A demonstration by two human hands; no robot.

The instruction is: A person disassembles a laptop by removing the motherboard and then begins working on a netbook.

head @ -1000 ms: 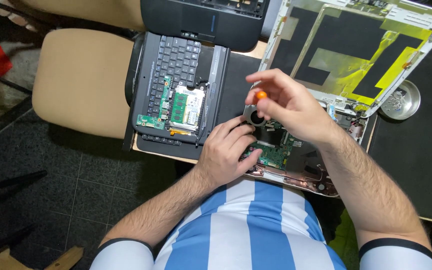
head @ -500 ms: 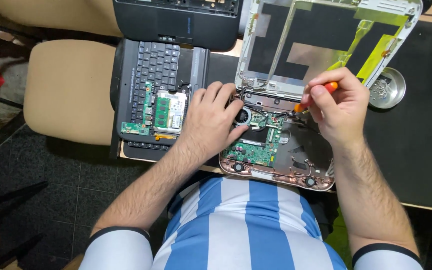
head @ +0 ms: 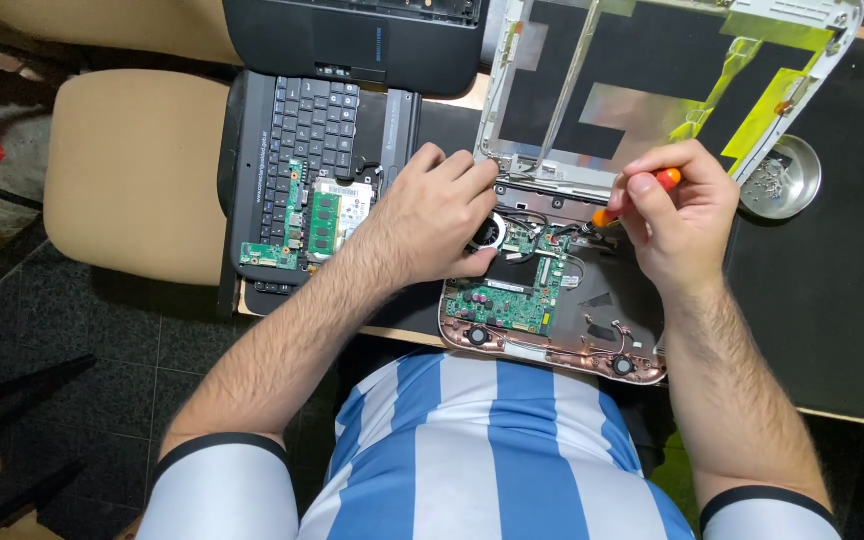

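Observation:
An opened laptop base (head: 592, 345) with a green circuit board (head: 512, 300) lies on the desk in front of me. Its lid (head: 652, 90) stands tilted back, with black and yellow foil on the inside. My left hand (head: 432, 215) rests flat on the base's left part, fingers at the hinge and partly over a small round fan (head: 492, 232). My right hand (head: 677, 215) grips an orange-handled screwdriver (head: 632, 198), its tip pointing down-left at the board near the hinge.
A detached black keyboard (head: 302, 130) lies to the left with loose green boards (head: 322, 220) on it. Another black laptop (head: 372, 40) sits beyond. A small metal dish (head: 787, 180) with screws stands at the right. A tan chair seat (head: 132, 170) is left of the desk.
My right hand has moved right and down with the screwdriver, from above the fan to the board near the hinge. My left hand has shifted up onto the hinge area.

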